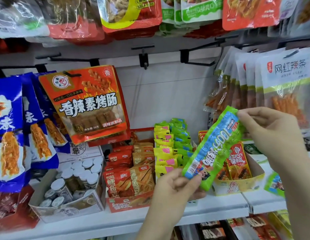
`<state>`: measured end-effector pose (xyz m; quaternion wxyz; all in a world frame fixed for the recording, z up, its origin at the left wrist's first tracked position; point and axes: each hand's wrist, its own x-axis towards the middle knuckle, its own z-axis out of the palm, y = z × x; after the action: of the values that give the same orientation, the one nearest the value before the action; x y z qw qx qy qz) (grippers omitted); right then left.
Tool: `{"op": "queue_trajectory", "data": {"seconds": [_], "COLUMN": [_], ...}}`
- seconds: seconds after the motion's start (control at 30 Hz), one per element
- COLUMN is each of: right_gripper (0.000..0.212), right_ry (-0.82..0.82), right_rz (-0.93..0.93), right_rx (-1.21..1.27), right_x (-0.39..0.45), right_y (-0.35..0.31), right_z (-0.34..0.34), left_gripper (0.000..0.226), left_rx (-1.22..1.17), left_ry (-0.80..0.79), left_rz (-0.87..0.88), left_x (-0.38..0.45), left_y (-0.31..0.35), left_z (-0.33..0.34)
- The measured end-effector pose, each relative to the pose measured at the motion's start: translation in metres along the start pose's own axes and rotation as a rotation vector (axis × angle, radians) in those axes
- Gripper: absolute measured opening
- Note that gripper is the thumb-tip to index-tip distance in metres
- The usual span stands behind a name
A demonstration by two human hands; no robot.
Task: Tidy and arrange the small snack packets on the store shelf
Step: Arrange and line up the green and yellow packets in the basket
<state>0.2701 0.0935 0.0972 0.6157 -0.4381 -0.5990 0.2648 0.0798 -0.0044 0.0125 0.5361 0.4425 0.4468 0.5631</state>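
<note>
Head view: green packet (pixel 213 149) pinched between both hands' fingers (pixel 192 181).

Single view — head-worn, wide-angle. Looks forward and slightly down at the white shelf (pixel 220 207) from close range, hanging bags filling the top edge. Both hands enter from the bottom right. Straight lines bow near the borders — lens distortion.

Long green-and-blue snack packet (pixel 213 149), tilted diagonally, above the shelved yellow-green packets (pixel 165 149).
</note>
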Motion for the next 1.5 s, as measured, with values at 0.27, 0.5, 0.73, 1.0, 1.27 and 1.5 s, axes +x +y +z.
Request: {"op": "queue_trajectory", "data": {"seconds": [0.27,0.5,0.73,1.0,1.27,1.5], "right_gripper": [0.024,0.010,0.014,0.053,0.022,0.021], "right_ry": [0.041,0.012,-0.138,-0.372,-0.291,-0.287], "right_rz": [0.050,0.054,0.114,0.356,0.282,0.309], "right_rx": [-0.132,-0.088,0.332,0.482,0.504,0.535], "right_x": [0.005,0.004,-0.008,-0.011,-0.013,-0.016], "right_y": [0.015,0.021,0.021,0.021,0.017,0.019], "right_z": [0.012,0.022,0.037,0.041,0.038,0.039], "left_gripper": [0.027,0.037,0.051,0.043,0.051,0.058], "left_rx": [0.026,-0.109,-0.687,-0.268,0.054,0.008], "left_ry": [0.139,0.055,-0.213,-0.020,0.095,0.047], "left_rz": [-0.035,-0.115,-0.400,-0.089,0.113,0.099], "left_x": [-0.003,-0.003,-0.007,-0.006,-0.007,-0.006], "left_y": [0.003,0.003,0.018,0.016,0.017,0.015], "left_z": [-0.014,-0.022,-0.021,-0.017,-0.021,-0.021]}}
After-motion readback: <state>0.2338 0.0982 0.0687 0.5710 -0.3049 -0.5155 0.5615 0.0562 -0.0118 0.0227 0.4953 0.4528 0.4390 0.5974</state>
